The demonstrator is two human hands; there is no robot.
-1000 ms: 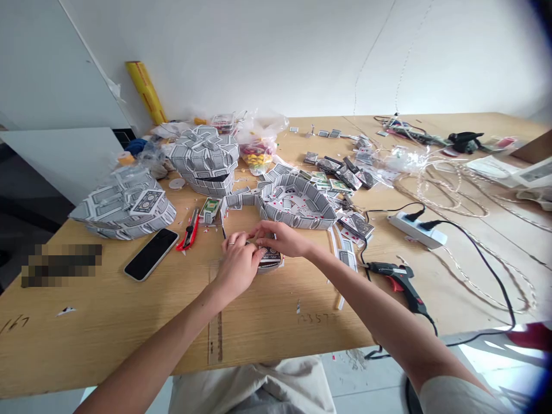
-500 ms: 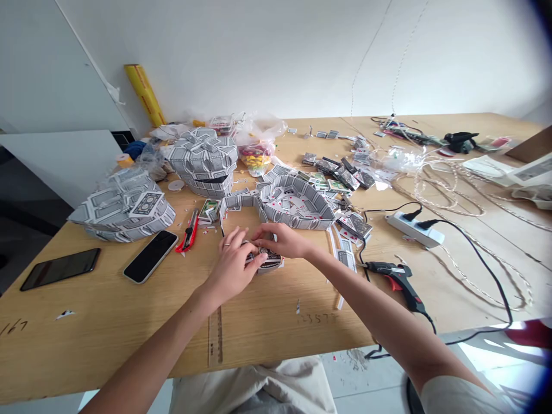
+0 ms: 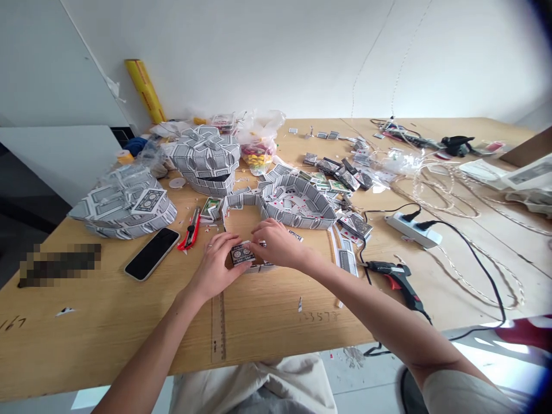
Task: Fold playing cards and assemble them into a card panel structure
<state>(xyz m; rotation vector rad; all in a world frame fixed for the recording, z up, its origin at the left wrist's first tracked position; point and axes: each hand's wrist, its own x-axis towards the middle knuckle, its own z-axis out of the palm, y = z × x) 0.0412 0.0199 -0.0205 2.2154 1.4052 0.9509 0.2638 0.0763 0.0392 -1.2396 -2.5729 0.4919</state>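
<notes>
1. You hold a small stack of playing cards (image 3: 240,253) low over the wooden table (image 3: 107,322), near its front edge and straight ahead of you. The top card shows a dark, ornate patterned back with a pale border.
2. Your left hand (image 3: 214,269) curls around the stack's left side, its thumb pressing the near edge. Your right hand (image 3: 276,244) pinches the stack's right end between its fingertips. The underside of the stack is hidden, and you cannot tell how many cards it has.
3. A few more cards lie flat under your hands, mostly covered.
4. Just beyond your hands stands a curved, open-topped shell built from cards (image 3: 297,204).
5. To the left lie a red utility knife (image 3: 190,233) and a black phone (image 3: 152,261). A blurred patch further left hides another flat thing.
6. Two closed card-covered shapes (image 3: 207,158) sit at the left rear.
7. To your right rests a black and red glue gun (image 3: 399,279), its cord running to a white power strip (image 3: 416,230).
8. Coiled wire (image 3: 448,190) spreads over the far right, where the table is cut off.
</notes>
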